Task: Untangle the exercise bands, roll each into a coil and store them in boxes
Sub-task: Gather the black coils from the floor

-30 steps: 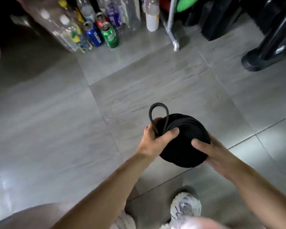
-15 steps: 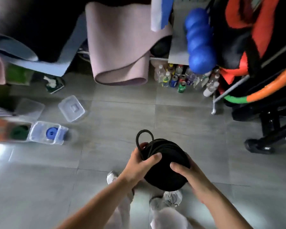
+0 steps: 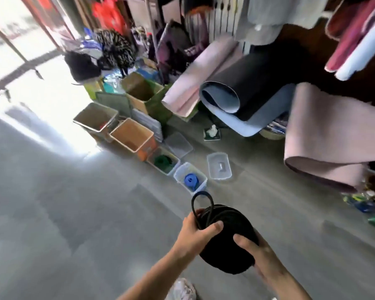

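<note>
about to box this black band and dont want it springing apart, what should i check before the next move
1. Grip on the black coil: ok. The left hand and right hand both hold it.
2. Coil fully wound: not ok. A loop sticks out at the top.
3. Nearest box free: not ok. It holds a blue coil.
4. Next box free: not ok. It holds a green coil.
5. Spare box ready: cannot tell. The clear piece beside them may be a box or a lid.
</note>
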